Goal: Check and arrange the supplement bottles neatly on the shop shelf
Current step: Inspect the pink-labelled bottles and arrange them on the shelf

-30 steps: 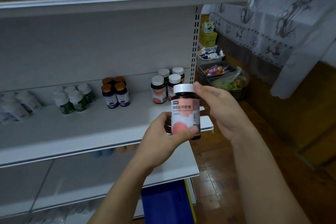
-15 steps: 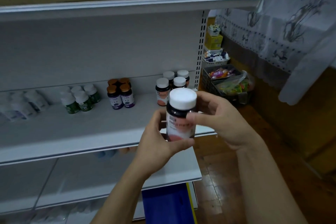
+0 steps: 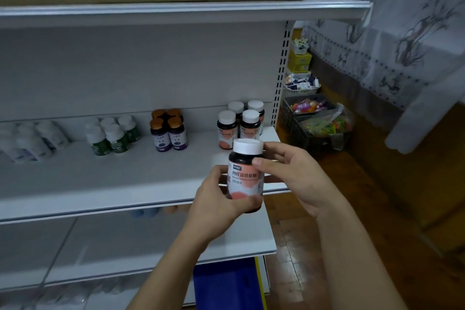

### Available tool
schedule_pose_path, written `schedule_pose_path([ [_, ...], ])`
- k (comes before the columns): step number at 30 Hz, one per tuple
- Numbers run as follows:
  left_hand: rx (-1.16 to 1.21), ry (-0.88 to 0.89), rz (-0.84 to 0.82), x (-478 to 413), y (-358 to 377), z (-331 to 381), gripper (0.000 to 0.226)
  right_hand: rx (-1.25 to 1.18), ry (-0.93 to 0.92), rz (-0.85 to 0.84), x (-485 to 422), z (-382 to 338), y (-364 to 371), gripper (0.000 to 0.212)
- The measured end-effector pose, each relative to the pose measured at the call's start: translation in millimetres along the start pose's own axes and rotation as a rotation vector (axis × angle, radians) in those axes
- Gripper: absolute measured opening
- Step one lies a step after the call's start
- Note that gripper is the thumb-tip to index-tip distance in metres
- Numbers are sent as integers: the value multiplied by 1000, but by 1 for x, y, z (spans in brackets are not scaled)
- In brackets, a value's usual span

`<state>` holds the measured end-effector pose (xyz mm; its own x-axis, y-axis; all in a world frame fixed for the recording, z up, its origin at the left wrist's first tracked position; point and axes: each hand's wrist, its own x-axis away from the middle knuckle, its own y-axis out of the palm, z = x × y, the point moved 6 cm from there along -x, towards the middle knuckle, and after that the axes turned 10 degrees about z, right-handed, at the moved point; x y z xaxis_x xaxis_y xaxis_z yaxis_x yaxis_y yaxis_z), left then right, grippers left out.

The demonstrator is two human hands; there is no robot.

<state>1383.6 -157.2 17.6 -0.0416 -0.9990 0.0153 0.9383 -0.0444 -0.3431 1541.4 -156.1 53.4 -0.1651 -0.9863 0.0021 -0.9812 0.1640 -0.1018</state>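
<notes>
Left hand and right hand clamped on upright bottle, long axis vertical, white cap topmost.

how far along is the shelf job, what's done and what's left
Done: the green-label bottles, purple-label bottles and four pink-label bottles stand in tidy clusters on the shelf. In hand: the left hand and right hand hold one more pink bottle upright, label toward the camera, likely being checked. Left: probably setting it by its matching four; the blurred white bottles far left can't be judged.
</notes>
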Motion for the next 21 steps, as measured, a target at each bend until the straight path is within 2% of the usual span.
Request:
schedule_pose_path([
  [7, -46, 48, 61, -11, -8, -5, 61, 51, -44, -21, -5, -5, 9, 40],
  [11, -44, 73, 78, -18, -15, -8, 66, 190, -97, -48, -9, -9, 23, 48],
  [16, -97, 114, 93, -33, -23, -10, 64, 305, -173, 99, -20, -16, 36, 50],
  [21, -245, 156, 93, -53, -30, -16, 61, 477, -199, 205, -31, -24, 47, 56],
])
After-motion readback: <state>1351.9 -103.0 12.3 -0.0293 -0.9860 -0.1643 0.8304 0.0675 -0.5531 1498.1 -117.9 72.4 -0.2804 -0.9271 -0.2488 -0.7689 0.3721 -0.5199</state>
